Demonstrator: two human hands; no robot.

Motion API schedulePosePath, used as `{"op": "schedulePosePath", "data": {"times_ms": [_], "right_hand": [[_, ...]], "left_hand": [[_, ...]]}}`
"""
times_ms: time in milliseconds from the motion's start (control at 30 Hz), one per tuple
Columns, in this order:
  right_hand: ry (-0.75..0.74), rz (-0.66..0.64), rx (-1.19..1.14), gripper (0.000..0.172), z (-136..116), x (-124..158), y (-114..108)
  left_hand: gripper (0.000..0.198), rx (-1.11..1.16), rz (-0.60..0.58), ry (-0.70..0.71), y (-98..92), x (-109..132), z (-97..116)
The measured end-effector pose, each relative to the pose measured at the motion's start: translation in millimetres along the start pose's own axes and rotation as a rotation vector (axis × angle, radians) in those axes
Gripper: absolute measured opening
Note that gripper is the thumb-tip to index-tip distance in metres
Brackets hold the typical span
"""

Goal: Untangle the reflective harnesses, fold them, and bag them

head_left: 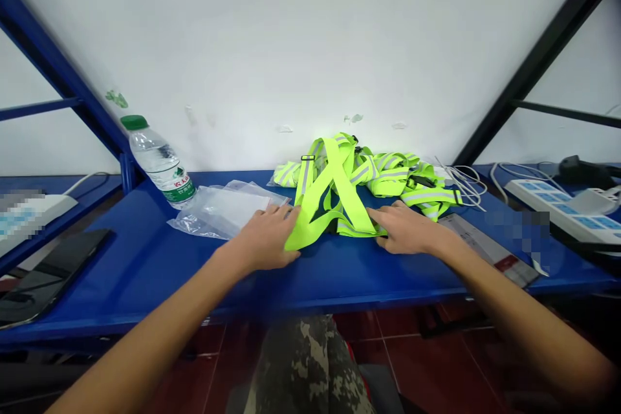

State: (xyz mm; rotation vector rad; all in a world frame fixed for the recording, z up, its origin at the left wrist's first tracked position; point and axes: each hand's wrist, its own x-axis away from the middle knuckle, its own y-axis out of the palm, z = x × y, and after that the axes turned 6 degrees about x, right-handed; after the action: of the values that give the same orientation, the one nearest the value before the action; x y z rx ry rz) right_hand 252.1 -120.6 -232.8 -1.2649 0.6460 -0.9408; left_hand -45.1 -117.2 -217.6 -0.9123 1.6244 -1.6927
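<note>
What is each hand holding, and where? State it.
The left hand pinches the reflective vest at its near-left strap end; the right hand lies on its near-right straps, grip unclear.

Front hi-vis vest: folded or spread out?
Spread: the vest lies open on the blue shelf, straps crossed, left hand and right hand on its lower edge.

Left hand (264, 236) and right hand (402, 229) on neon-yellow straps (339, 187) atop blue shelf (145, 259), grip perhaps loose.
</note>
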Motion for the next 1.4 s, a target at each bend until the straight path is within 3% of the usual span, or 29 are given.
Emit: {"op": "schedulePosePath", "data": {"times_ms": [100, 200, 400, 600, 800, 933, 1000, 1100, 1167, 1233, 1333, 1400], "right_hand": [[-0.039, -0.029, -0.241, 0.034, 4.6, 1.3, -2.8], [-0.083, -0.013, -0.435, 0.039, 8.3, 2.7, -2.2], [-0.024, 0.123, -0.538, 0.049, 17.3, 2.4, 4.5], [0.12, 0.294, -0.529, 0.036, 35.1, 0.2, 9.8], [0.17, 0.366, -0.569, 0.025, 39.5, 1.5, 5.6], [0.132, 0.392, -0.544, 0.016, 43.6, 1.2, 4.7], [0.074, 0.343, -0.508, 0.017, 45.5, 1.5, 6.7], [0.028, 0.181, -0.501, 0.018, 45.8, 2.0, 10.4], [0.043, 0.123, -0.522, 0.021, 44.4, 0.9, 11.5], [0.075, 0.153, -0.551, 0.023, 42.6, -2.2, 10.5], [0.148, 0.268, -0.578, 0.023, 40.0, -10.3, 7.0], [0.214, 0.328, -0.54, 0.019, 38.6, -16.1, 6.1]], "left_hand": [[0.074, 0.04, 0.116, -0.027, 14.1, -11.8, 13.5], [0.074, 0.158, 0.156, -0.022, 24.5, -20.1, 9.3], [0.062, 0.407, 0.237, -0.057, 24.5, -22.7, -16.1], [0.027, 0.695, 0.299, -0.011, 15.5, -22.8, -37.5], [0.006, 0.416, 0.464, -0.057, 1.7, -21.0, -32.1], [0.017, 0.265, 0.609, -0.065, 3.3, -21.7, -30.1], [0.017, 0.26, 0.529, -0.048, 6.9, -20.7, -34.4], [0.02, 0.366, 0.296, -0.031, 10.2, -16.5, -38.3], [0.035, 0.368, 0.29, -0.019, 9.5, -13.3, -31.5], [0.044, 0.29, 0.417, 0.017, 7.8, -12.0, -15.2], [0.029, 0.169, 0.61, 0.095, 9.3, -15.5, 16.3], [0.017, 0.106, 0.611, 0.158, 15.1, -20.3, 30.8]]}}
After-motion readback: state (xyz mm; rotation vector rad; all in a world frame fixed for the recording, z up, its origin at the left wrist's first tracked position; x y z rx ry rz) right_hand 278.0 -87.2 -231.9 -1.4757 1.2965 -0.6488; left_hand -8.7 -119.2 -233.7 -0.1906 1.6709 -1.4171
